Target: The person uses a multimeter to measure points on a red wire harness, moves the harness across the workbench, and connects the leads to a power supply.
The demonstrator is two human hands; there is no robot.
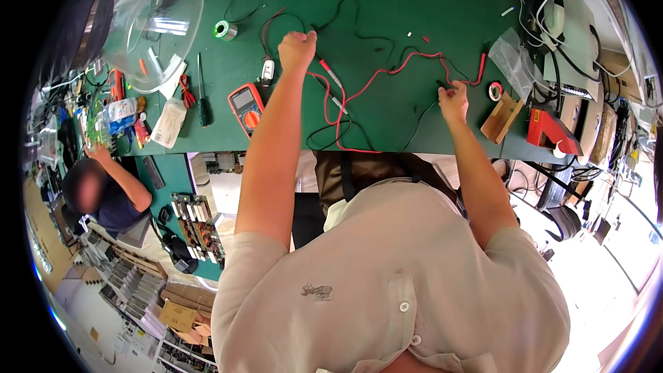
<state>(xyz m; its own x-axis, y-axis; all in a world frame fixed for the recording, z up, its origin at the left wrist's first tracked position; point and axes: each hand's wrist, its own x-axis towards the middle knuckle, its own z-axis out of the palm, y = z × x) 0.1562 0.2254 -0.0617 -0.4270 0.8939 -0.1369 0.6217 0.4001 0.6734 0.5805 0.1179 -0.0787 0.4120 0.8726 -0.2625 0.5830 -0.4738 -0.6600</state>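
My left hand (297, 52) is closed over the green bench mat, beyond the multimeter. A dark end of a black cable (356, 19) shows at its fingers, though the grip itself is partly hidden. To the right, my right hand (453, 102) pinches a black test lead (420, 123); its dark tip pokes out past the fingers. Between the hands lie a red test lead (387, 71) in loose curves and a red-and-white probe (331, 73). An orange-red multimeter (246, 105) rests beside my left forearm, with a small white plug-like device (267, 72) near it.
A solder spool (224, 30), a screwdriver (202, 100) and a clear funnel-shaped hood (162, 31) are on the left. Right of my right hand are a tape roll (495, 91), an open cardboard box (502, 119) and bundled cables. Another person (114, 193) works at far left.
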